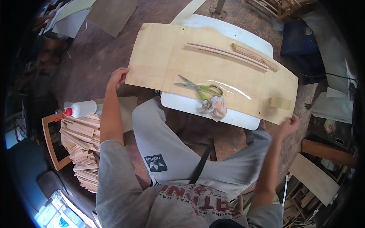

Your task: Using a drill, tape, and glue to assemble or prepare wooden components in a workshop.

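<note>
A wide, thin plywood board (159,57) lies across a white tabletop (176,104) in front of my knees. My left hand (119,77) grips the board's left edge near its near corner, and my right hand (288,127) holds the near right corner. On top of the board rest green-handled scissors (199,88) with the blades spread. Their lower handle loop lies against a crumpled whitish cloth or plastic bundle (217,109). Thin wooden strips (228,56) lie along the far side. Toward the right sits a small yellowish rectangular piece (280,102); its kind is unclear.
At my left, a white bottle with a red cap (83,109) lies on stacked wooden pieces (81,133) beside a wooden frame (48,138). Thin panels (112,17) lie at the far left. A dark blue item (298,49) and a loose plywood sheet (315,178) are at right.
</note>
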A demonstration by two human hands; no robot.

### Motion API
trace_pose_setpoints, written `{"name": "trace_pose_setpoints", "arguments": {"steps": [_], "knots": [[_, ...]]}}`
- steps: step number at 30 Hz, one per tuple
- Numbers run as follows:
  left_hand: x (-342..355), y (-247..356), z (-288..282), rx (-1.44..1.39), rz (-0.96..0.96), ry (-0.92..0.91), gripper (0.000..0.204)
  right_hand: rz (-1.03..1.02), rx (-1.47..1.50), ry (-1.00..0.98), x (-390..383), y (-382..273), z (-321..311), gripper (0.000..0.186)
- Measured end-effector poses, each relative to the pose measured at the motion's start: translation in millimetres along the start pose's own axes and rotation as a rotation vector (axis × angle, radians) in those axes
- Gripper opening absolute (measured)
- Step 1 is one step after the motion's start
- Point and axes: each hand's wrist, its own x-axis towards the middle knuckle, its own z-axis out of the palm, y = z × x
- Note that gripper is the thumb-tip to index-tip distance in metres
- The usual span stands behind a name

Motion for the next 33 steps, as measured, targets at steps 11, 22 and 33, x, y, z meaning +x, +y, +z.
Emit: {"name": "trace_pose_setpoints", "arguments": {"steps": [11,22,33], "knots": [[-3.3,-4.4,16.9,-0.003,0.052,0.076,0.017,-0.869,-0.289,-0.889,-214.5,-95.4,99.3,0.033],[12.1,-16.0,7.3,-0.122,0.074,0.036,0.015,-0.843,-0.224,-0.945,-184.1,-97.5,59.9,0.034],[15.9,-25.2,20.7,-0.246,0.089,-0.034,0.017,-0.211,-0.053,-1.161,-147.0,-66.1,59.8,0.026]]}}
